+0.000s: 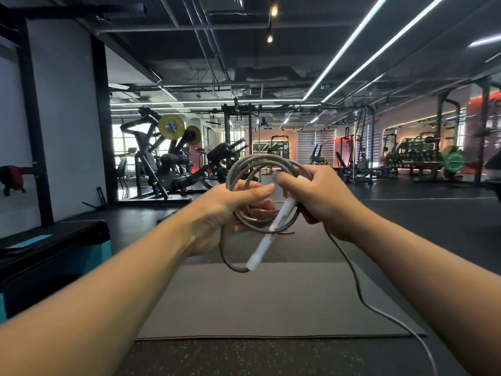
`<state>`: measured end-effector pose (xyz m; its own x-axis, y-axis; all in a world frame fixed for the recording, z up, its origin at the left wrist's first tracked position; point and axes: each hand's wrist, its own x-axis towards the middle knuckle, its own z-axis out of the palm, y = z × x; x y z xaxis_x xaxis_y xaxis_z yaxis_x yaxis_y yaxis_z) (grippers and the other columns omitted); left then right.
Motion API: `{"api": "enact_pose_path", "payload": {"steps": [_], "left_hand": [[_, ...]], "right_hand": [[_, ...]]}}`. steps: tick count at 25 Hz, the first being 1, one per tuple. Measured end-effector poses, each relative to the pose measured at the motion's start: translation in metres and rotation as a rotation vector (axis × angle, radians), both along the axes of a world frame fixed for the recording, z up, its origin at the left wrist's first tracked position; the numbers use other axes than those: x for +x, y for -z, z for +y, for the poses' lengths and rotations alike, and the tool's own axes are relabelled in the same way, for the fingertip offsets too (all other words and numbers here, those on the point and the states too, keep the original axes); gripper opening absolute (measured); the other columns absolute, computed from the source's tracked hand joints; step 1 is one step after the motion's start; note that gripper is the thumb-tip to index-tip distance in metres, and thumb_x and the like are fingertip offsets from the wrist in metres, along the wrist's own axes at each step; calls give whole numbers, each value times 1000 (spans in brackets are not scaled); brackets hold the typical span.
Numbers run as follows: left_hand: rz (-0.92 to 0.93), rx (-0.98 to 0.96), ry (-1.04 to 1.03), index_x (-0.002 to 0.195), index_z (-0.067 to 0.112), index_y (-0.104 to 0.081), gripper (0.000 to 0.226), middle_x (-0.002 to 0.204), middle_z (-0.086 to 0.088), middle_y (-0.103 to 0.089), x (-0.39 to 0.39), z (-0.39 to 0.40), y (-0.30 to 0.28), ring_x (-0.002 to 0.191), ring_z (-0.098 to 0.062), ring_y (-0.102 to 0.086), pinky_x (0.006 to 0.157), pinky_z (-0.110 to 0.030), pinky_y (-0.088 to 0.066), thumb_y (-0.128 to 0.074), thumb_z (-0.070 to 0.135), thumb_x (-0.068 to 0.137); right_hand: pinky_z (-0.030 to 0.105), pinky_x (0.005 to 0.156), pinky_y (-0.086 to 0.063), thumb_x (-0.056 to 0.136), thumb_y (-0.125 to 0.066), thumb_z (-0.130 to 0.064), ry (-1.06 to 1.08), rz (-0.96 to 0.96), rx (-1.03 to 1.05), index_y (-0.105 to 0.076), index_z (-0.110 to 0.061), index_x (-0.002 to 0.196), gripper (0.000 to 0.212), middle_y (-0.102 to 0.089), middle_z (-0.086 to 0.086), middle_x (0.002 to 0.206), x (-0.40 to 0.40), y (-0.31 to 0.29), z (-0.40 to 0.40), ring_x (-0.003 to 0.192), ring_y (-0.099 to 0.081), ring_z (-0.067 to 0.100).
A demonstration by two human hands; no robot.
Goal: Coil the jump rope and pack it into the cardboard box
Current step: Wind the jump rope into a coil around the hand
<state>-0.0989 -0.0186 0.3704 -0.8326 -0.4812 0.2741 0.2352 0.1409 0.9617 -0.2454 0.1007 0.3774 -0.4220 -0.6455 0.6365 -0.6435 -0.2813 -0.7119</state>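
Note:
A grey jump rope [245,169] is wound into several loops held up in front of me. My left hand [230,213] grips the left side of the coil, thumb stretched over the top. My right hand [322,199] grips the right side of the coil together with the top of a white handle [273,229], which hangs down and to the left. A loose length of rope [360,291] trails from under my right hand down to the floor at lower right. No cardboard box is in view.
A grey exercise mat [257,302] lies on the dark gym floor below my hands. A black and teal padded box [54,253] stands at the left. Weight machines and racks [168,158] fill the background.

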Motion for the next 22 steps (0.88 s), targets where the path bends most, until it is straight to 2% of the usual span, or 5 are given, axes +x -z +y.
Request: {"api": "enact_pose_path", "payload": {"steps": [5,10,15,19,22], "left_hand": [[-27,-24,57,81,16,-53,34,85,-9,-68,-6,20,18,80,-25,-72,77,-51,-63,-83,2,75],[-2,-5,-13,82,19,-39,52,110,-20,-77,-15,39,35,98,-39,-75,81,-64,-58,-86,0,74],[166,89,-144,79,19,-39,48,86,-17,-76,-18,46,43,82,-39,-76,71,-49,-62,-80,-6,78],[250,188,-96,73,23,-36,50,92,-29,-76,-19,45,46,78,-29,-76,70,-45,-63,-77,-4,80],[274,225,-66,69,23,-39,45,80,-15,-75,-21,43,46,78,-30,-76,67,-42,-62,-76,0,82]], "right_hand": [[22,40,-23,88,-74,-34,8,-106,17,-63,-12,74,28,-42,10,61,-1,1,3,41,-31,12],[17,38,-34,90,-74,-30,25,-166,51,-69,-7,83,24,-60,4,58,-1,1,4,37,-46,5],[13,41,-39,90,-75,-23,-5,-68,55,-72,0,102,26,-62,2,62,8,-4,0,42,-54,1],[19,46,-41,84,-75,-53,-94,-151,163,-72,-5,104,52,-67,6,76,9,4,4,52,-57,9],[33,58,-47,84,-72,-60,-132,-198,178,-72,-12,88,48,-68,1,75,9,16,5,62,-59,19]]}}
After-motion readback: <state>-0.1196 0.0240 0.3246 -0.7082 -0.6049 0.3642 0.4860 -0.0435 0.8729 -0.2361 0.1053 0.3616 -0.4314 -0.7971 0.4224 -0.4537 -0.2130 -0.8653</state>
